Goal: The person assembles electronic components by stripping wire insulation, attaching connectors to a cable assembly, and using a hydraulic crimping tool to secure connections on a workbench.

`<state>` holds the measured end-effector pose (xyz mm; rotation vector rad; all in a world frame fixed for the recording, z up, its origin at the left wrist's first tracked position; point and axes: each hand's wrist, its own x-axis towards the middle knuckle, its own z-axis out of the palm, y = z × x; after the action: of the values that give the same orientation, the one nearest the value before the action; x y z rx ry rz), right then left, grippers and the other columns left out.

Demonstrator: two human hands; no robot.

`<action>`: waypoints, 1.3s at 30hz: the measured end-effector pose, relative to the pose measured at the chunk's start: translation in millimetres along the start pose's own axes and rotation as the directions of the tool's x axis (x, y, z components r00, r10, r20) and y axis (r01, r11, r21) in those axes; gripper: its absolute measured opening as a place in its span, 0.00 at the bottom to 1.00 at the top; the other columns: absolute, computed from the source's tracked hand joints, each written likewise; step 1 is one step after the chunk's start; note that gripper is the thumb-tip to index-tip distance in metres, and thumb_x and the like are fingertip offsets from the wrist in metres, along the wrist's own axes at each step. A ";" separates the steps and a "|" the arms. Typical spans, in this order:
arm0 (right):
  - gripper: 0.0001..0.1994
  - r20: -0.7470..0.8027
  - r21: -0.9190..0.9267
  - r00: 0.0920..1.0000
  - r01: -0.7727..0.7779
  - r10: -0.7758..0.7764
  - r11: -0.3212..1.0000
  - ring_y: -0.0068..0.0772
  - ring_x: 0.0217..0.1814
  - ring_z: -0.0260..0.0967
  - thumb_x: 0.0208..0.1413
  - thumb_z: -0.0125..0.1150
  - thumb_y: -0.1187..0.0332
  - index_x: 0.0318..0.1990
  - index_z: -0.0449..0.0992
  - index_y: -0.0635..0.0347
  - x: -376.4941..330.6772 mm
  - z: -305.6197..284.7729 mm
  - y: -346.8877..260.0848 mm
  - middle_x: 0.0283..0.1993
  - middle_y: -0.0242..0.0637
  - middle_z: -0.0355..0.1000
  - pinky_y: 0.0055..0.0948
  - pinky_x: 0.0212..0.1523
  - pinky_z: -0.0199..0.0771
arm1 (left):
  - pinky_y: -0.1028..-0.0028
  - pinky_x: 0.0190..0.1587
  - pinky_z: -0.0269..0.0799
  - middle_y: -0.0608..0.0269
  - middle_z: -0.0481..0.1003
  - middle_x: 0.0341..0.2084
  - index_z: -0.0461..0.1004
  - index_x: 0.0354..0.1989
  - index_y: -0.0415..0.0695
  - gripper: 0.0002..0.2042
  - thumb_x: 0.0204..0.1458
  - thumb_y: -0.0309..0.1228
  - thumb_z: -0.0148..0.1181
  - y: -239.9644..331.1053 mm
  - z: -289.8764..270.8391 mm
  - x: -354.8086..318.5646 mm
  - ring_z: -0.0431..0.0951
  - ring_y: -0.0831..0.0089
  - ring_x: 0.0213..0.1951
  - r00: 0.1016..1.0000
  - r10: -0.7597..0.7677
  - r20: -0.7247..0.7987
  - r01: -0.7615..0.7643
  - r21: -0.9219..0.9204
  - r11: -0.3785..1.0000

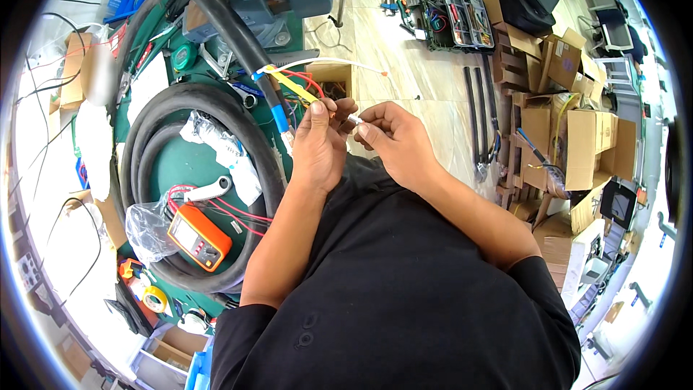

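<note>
Thin wires at the upper centre of the frame, beside a thick black cable (216, 11) that arches down from the upper left. The left hand (320, 137) has thumb and fingers together on the lower end of a yellow strand (294, 88); the right hand (395, 137) pinches a small silvery piece (355, 120) between thumb and fingers, near the left fingertips. Red wires (307, 78) and a white wire (339, 63) stand free above. The strands are probably light and flexible, best held close to their ends; the silvery piece, likely hard and easily dropped, suits a fingertip pinch. The cable looks heavy and stiff, better gripped around its jacket near the blue band (280, 118). Whether strand and piece touch cannot be told.
</note>
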<state>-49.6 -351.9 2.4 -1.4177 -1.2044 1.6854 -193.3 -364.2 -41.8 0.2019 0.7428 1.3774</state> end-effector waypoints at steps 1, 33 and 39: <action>0.08 0.001 0.012 1.000 -0.021 0.021 1.000 0.20 0.35 0.70 0.63 0.55 0.74 0.46 0.71 0.68 0.8 1.7 0.0 0.35 0.34 0.74 0.22 0.38 0.72 | 0.66 0.51 0.65 0.59 0.76 0.43 0.71 0.37 0.48 0.13 0.63 0.45 0.53 0.1 -0.3 0.5 0.72 0.68 0.46 1.000 0.002 -0.002 -0.002 0.005 1.000; 0.10 -0.065 -0.020 0.997 0.033 -0.034 0.999 0.26 0.37 0.74 0.62 0.58 0.70 0.44 0.76 0.70 10.8 11.6 0.7 0.35 0.40 0.78 0.26 0.40 0.74 | 0.67 0.51 0.69 0.54 0.76 0.41 0.74 0.40 0.41 0.14 0.63 0.41 0.55 -6.8 -1.1 2.9 0.74 0.68 0.43 0.997 0.049 -0.066 -0.047 0.019 0.999; 0.10 -0.064 0.048 0.997 0.037 -0.033 0.998 0.23 0.39 0.73 0.62 0.59 0.69 0.43 0.76 0.70 14.2 8.2 7.9 0.37 0.38 0.78 0.24 0.42 0.73 | 0.66 0.51 0.68 0.54 0.77 0.41 0.74 0.40 0.42 0.14 0.63 0.41 0.55 -8.4 -4.5 3.9 0.74 0.67 0.45 0.998 0.042 -0.047 -0.043 -0.015 0.999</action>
<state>-60.1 -344.5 -10.4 -1.4021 -1.1393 1.6233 -189.0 -363.6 -51.2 0.1738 0.7700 1.4325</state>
